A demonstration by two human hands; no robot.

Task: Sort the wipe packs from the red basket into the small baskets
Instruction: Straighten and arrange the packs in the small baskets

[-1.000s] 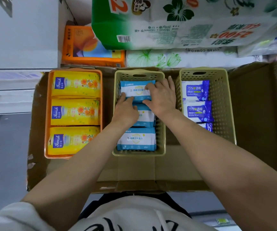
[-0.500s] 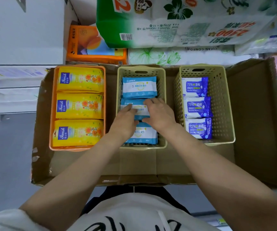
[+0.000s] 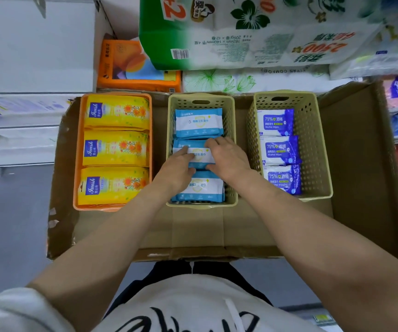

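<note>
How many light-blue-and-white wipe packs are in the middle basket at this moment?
3 visible in the middle basket: far pack, middle pack under the left hand and right hand, near pack. More may lie hidden underneath.

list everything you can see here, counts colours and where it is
cardboard tray: 1, brown, under all baskets
orange basket: 1, left
yellow wipe packs: 3, in orange basket
middle basket: 1, beige, centre
light blue wipe packs: 3 showing, in middle basket
right basket: 1, beige, right
dark blue wipe packs: 3 showing, in right basket
tissue bundles: several, green, white and orange, behind tray
left hand: on the middle light blue pack
right hand: same pack
</note>
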